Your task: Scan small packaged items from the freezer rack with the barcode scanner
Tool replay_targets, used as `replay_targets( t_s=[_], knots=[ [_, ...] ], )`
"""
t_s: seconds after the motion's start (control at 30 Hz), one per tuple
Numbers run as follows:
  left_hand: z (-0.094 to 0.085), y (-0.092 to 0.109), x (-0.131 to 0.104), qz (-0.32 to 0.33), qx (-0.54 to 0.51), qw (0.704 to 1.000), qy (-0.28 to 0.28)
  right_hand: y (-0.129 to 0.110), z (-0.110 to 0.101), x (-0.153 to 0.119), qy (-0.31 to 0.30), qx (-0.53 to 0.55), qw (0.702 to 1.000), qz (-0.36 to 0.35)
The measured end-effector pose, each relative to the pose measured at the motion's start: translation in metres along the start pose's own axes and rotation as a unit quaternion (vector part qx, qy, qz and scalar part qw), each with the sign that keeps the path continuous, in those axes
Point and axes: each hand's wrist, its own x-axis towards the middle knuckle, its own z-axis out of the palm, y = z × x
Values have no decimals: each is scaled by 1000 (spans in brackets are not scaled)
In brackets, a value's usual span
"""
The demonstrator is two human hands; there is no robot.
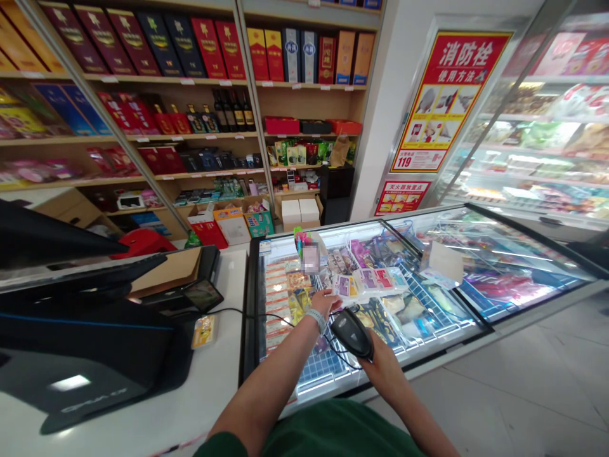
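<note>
My right hand (380, 363) is wrapped round the handle of a black handheld barcode scanner (352, 333), whose head points up and left over the freezer's glass top. A black cable trails from the scanner toward the counter on the left. My left hand (327, 302), with a light watch on the wrist, reaches to the near left end of a row of small white packs. Its fingers are stretched out at the edge of the purple-and-yellow pack (345, 285). Beside that pack lie a purple one (368, 279), a red one (382, 277) and a pale blue one (398, 277).
Under the glass of the chest freezer (314, 388) sit wire baskets with frozen bags. A torn white sheet (445, 263) lies farther right on top. The left counter (221, 336) carries a black checkout terminal (118, 355) and a small yellow pack (203, 332). Stocked shelves stand behind.
</note>
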Motion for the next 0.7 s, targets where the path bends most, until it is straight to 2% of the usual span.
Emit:
replay_targets(
  t_s=[0.23,0.43,0.7],
  knots=[
    [9,-9,2,24,59,998,16,-1,-1,2,-12,-1,1000,3],
    [15,-6,-4,42,92,995,8,-2,-1,2,-1,4,1000,-7],
    [13,0,-11,45,129,991,11,-5,-1,3,2,5,1000,-12]
  ],
)
